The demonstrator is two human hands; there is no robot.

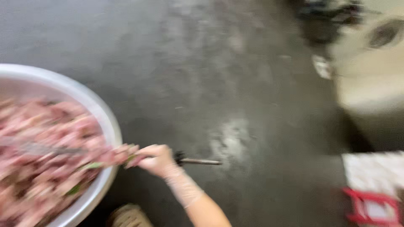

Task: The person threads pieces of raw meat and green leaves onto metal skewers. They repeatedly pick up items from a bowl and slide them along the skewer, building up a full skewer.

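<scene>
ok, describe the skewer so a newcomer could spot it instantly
Start at the big white basin of pink meat at left. Just past its right rim, a gloved hand grips the skewer: a thin dark metal rod pointing right over the grey floor, meat pieces threaded on its left end.

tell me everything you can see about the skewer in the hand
The skewer is a thin, dark, metal-looking rod lying nearly level above the grey floor. Pinkish meat pieces with a bit of green are threaded on its left part, which reaches over the rim of the white bowl of meat. The right hand, in a thin clear glove, grips it mid-length; the bare end sticks out to the right. The picture is blurred, so finer detail is lost.
</scene>
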